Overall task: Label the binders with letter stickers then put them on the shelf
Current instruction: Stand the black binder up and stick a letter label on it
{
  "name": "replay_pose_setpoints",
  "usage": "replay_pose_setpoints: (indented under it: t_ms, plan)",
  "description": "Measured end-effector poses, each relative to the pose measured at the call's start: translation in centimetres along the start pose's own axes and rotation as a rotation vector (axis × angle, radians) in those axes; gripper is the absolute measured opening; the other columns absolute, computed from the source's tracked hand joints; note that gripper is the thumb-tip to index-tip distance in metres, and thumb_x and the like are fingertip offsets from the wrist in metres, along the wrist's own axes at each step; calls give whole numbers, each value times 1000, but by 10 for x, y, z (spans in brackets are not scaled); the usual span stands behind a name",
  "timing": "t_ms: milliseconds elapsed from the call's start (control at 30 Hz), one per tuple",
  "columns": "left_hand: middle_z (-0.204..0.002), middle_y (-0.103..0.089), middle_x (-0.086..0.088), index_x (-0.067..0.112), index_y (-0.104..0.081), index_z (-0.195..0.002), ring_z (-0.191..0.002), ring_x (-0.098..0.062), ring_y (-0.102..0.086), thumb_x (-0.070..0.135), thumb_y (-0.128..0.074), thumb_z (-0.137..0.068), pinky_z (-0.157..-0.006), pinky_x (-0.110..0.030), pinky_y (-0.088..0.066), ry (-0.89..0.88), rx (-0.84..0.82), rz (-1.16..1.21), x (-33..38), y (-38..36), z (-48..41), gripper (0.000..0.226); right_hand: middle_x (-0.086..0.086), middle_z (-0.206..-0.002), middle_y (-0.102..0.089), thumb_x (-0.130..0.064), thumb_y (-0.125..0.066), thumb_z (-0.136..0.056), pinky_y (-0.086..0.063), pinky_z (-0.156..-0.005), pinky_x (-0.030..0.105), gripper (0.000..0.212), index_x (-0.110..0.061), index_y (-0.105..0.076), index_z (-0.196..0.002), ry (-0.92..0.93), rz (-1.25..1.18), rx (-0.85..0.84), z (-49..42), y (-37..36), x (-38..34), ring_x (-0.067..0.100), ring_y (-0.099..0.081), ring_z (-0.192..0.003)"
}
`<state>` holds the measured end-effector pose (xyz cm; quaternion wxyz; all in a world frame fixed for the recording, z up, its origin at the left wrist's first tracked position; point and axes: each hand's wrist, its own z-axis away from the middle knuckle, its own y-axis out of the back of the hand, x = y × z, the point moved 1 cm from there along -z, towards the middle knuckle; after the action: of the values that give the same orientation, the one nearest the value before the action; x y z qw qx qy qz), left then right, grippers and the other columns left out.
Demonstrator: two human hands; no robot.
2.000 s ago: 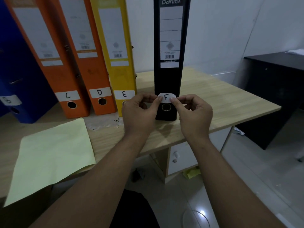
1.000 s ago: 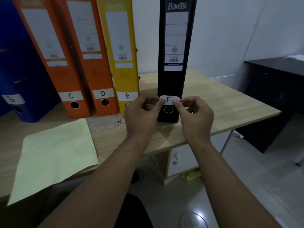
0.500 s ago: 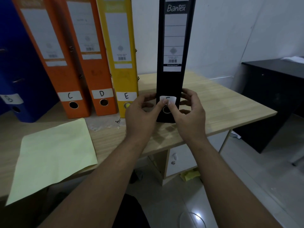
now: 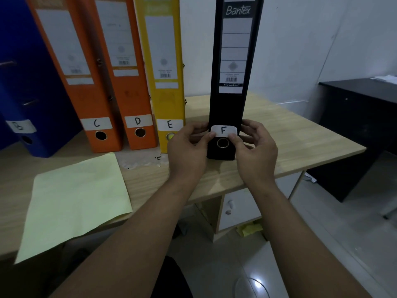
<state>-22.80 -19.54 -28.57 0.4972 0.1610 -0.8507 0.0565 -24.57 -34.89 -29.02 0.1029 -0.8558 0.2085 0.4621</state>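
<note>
Five binders are stood upright on the wooden table (image 4: 300, 134), across the upper half of the frame. From the left, a blue binder (image 4: 25, 72) marked B, an orange binder (image 4: 86, 100) marked C, a second orange binder (image 4: 131, 93) marked D and a yellow binder (image 4: 169, 104) marked E are ranged close together and lean slightly to the left. The black binder (image 4: 227, 106) is set apart from them at upper centre, with its spine turned toward the camera. A white sticker (image 4: 223, 130) marked F is laid across the lower part of that spine, just above the metal-rimmed finger hole (image 4: 222, 143). The left hand (image 4: 189, 151) is placed at the left edge of the spine: its thumb is pressed on the lower left corner of the sticker and its fingers are curled round the side of the black binder. The right hand (image 4: 255, 151) is placed likewise at the right edge, thumb on the lower right corner, fingers curled behind the spine. A pale yellow sheet of paper (image 4: 73, 201) is laid flat at the lower left, overhanging the near table edge. A black desk (image 4: 354, 117) is seen at the right edge of the frame, and a white drawer unit (image 4: 238, 207) under the table.
</note>
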Motion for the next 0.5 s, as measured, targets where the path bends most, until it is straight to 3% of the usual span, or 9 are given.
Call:
replay_pose_setpoints:
  t_ms: [267, 400, 500]
  plan:
    - [-101, -81, 9, 16, -82, -110, -96, -7, -77, -1, -67, -99, -89, -42, -65, 86, -3, 86, -9, 2, -2, 26, -9, -114, -81, -1, -69, -101, -64, -95, 37, 32, -23, -73, -125, -8, -15, 3, 0, 0, 8, 3, -75, -113]
    - [-106, -78, 15, 29, -78, -115, -100, -6, -75, 26, -64, -106, -86, -42, -65, 67, -11, 56, -2, 4, 0, 18, -5, -111, -82, 5, -56, -106, -66, -89, 46, 36, -21, -75, -120, -7, -24, 30, -2, 2, 10, 11, -79, -103]
    - [-107, -77, 15, 30, -76, -121, -99, 2, -71, 41, -75, -97, -85, -30, -64, 61, -33, 72, 6, 4, 4, 26, -4, -114, -80, -1, -57, -107, -66, -87, 42, 28, -17, -74, -124, 29, -35, 33, 1, 2, 5, 10, -78, -105]
